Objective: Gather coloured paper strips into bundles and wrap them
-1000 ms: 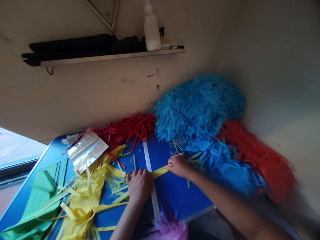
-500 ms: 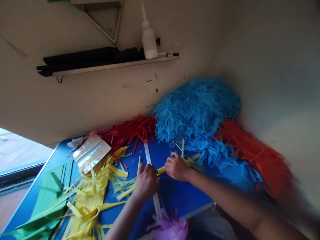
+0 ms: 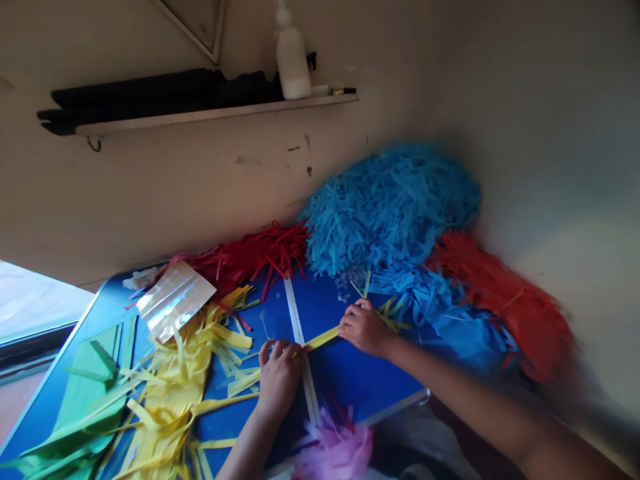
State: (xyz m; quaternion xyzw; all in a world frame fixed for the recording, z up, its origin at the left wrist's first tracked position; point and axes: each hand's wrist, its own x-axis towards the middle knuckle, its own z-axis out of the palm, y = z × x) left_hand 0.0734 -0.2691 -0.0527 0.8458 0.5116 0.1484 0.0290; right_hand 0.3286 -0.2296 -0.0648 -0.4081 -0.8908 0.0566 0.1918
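Note:
A twisted yellow paper strip (image 3: 323, 339) stretches between my two hands above the blue table (image 3: 350, 380). My left hand (image 3: 283, 370) is closed on its left end, beside the pale seam of the tabletop. At the other end my right hand (image 3: 365, 329) grips it, fingers curled in. Fringed yellow ends (image 3: 393, 315) stick out past the right hand, and more loose yellow strips lie by the left one. Further left spreads a pile of cut yellow paper (image 3: 177, 393). Pink fringed paper (image 3: 335, 447) sits below the hands at the near edge.
Blue fringed paper (image 3: 390, 207) is heaped against the wall, with orange-red fringe (image 3: 505, 300) to its right and dark red fringe (image 3: 250, 257) to its left. Green paper (image 3: 87, 380) and a shiny clear sheet (image 3: 175, 300) lie left. A shelf (image 3: 220, 115) holds a white bottle (image 3: 293, 63).
My hands have drawn apart, the left moving left and the right slightly right, so a longer stretch of the yellow strip shows between them. The camera view has shifted a little.

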